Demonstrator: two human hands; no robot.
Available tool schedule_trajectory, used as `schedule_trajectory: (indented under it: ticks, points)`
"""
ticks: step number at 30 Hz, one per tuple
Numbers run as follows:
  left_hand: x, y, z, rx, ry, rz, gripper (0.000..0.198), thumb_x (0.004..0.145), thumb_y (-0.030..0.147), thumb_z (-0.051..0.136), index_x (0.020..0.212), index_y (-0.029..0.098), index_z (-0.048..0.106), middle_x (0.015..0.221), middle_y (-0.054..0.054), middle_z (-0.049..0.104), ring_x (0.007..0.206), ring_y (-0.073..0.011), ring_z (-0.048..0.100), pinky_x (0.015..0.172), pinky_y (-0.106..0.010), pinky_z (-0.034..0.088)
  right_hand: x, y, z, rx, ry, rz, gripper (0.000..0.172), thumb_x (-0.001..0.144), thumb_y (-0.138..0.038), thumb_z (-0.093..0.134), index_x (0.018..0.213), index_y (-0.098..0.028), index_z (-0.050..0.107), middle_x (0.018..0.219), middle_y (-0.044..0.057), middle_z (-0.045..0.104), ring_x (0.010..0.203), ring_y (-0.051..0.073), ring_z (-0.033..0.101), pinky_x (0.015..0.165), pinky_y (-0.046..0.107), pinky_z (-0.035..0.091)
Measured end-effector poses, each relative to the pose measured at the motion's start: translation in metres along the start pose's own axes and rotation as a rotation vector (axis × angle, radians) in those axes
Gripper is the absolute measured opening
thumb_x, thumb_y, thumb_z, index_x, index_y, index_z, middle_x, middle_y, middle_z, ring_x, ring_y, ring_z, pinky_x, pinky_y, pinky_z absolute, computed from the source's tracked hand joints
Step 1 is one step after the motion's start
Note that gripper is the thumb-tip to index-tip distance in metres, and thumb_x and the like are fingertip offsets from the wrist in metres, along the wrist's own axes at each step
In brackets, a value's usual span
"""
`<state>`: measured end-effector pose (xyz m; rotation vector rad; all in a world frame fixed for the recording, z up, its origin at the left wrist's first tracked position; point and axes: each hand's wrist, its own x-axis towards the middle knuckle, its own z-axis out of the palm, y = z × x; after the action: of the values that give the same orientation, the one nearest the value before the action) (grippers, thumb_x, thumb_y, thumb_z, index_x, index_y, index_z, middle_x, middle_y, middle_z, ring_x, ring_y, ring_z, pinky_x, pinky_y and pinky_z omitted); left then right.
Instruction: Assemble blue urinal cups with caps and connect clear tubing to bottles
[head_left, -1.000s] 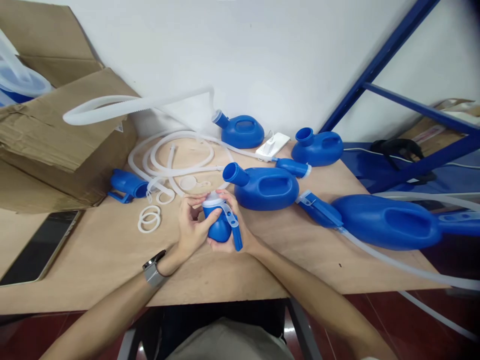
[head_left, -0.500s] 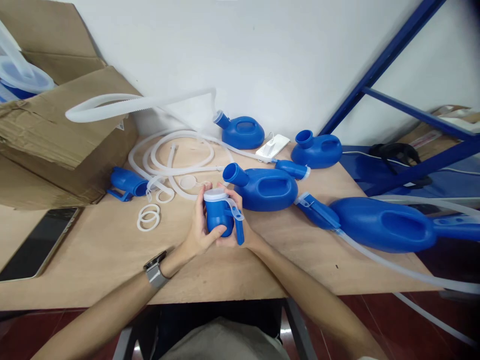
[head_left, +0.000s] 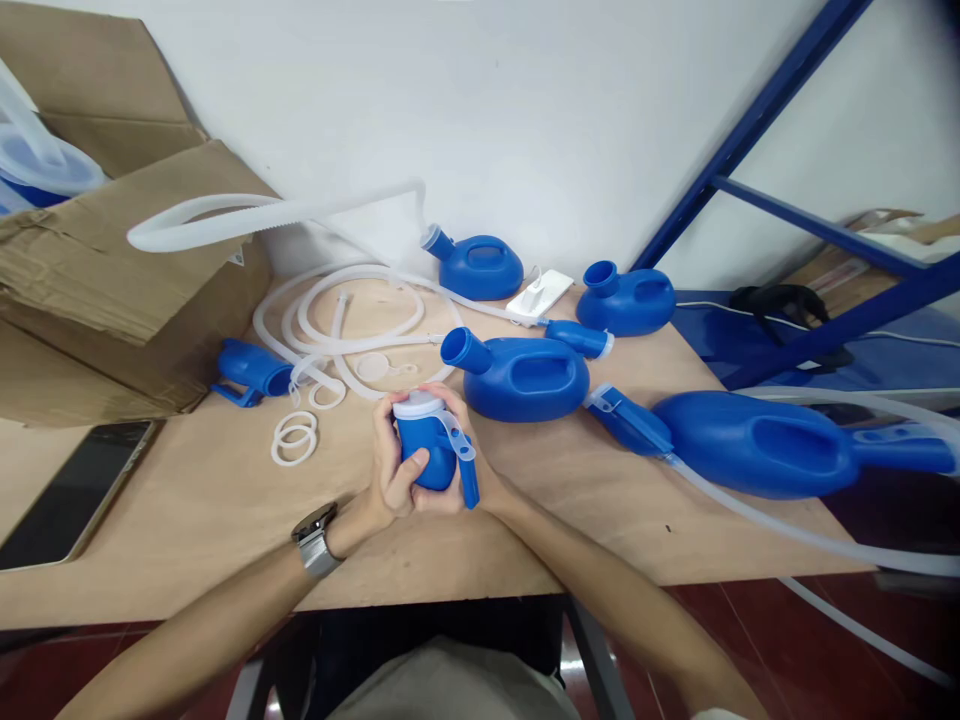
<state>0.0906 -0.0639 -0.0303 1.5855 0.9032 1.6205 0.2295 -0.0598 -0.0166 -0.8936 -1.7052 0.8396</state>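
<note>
Between my hands, above the near part of the table, is a blue plastic cup-shaped urinal part (head_left: 424, 455) with a handle. A translucent white cap (head_left: 418, 404) covers its top, and the cap's strap hangs over the handle on the right. My left hand (head_left: 393, 468) grips it from the left, thumb across the front. My right hand (head_left: 469, 480) wraps its right and rear side; most of those fingers are hidden. Just behind stands a blue urinal bottle (head_left: 536, 375) with an open neck. White rings (head_left: 294, 438) and a loose translucent cap (head_left: 372, 367) lie to the left.
A cardboard box (head_left: 135, 280) fills the left rear, with a phone (head_left: 75, 490) in front. Coiled clear tubing (head_left: 360, 345) lies mid-table beside another blue cup part (head_left: 253, 368). More blue bottles (head_left: 757, 445) stand right and rear, near a white power strip (head_left: 541, 296) and blue frame (head_left: 750, 130).
Both hands have brought the blue cup part slightly nearer and to the left, and it now tilts a little more. The rest of the view shifts slightly with the head.
</note>
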Motion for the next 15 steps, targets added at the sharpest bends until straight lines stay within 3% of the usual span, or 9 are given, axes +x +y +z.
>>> schedule_trajectory:
  ticks: [3,5,8,12,15]
  points:
    - [0.003,-0.002,0.001,-0.001,-0.015,0.042,0.061,0.095,0.055,0.063,0.148,0.031,0.044,0.145,-0.011,0.055,0.132,-0.0332,0.059,0.113,-0.054,0.049,0.003,0.003,-0.004,0.054,0.000,-0.057,0.113,0.062,-0.043,0.093,0.157,-0.030,0.033,0.160,0.016,0.045,0.146,0.041,0.051,0.122,0.057,0.049]
    - [0.005,-0.004,0.001,0.028,-0.023,0.071,0.064,0.096,0.053,0.062,0.152,0.031,0.042,0.153,-0.013,0.051,0.142,-0.0348,0.053,0.119,-0.056,0.044,0.005,0.007,-0.007,0.052,-0.065,-0.026,0.124,0.057,-0.046,0.096,0.160,-0.032,0.028,0.163,0.015,0.044,0.146,0.041,0.052,0.122,0.055,0.049]
    - [0.011,-0.006,-0.003,0.080,-0.052,0.022,0.067,0.096,0.051,0.067,0.154,0.030,0.042,0.158,-0.015,0.049,0.147,-0.0363,0.051,0.119,-0.057,0.045,0.009,0.014,-0.011,0.043,-0.096,-0.009,0.133,0.060,-0.046,0.096,0.166,-0.040,0.016,0.170,0.011,0.035,0.151,0.039,0.047,0.124,0.055,0.047]
    - [0.026,-0.006,-0.011,0.029,-0.055,-0.150,0.050,0.095,0.045,0.073,0.137,0.028,0.052,0.147,-0.014,0.060,0.115,-0.0275,0.072,0.092,-0.042,0.062,0.012,0.018,-0.016,-0.057,-0.126,0.022,0.125,0.076,-0.052,0.089,0.170,-0.037,0.008,0.175,0.012,0.023,0.164,0.036,0.026,0.133,0.059,0.030]
    - [0.043,-0.006,-0.022,0.042,0.085,-0.149,0.043,0.090,0.044,0.079,0.121,0.027,0.055,0.132,-0.010,0.065,0.099,-0.0204,0.073,0.080,-0.033,0.063,0.015,0.020,-0.021,-0.034,-0.140,0.048,0.123,0.076,-0.060,0.089,0.171,-0.031,0.016,0.173,0.017,0.023,0.164,0.037,0.023,0.132,0.060,0.028]
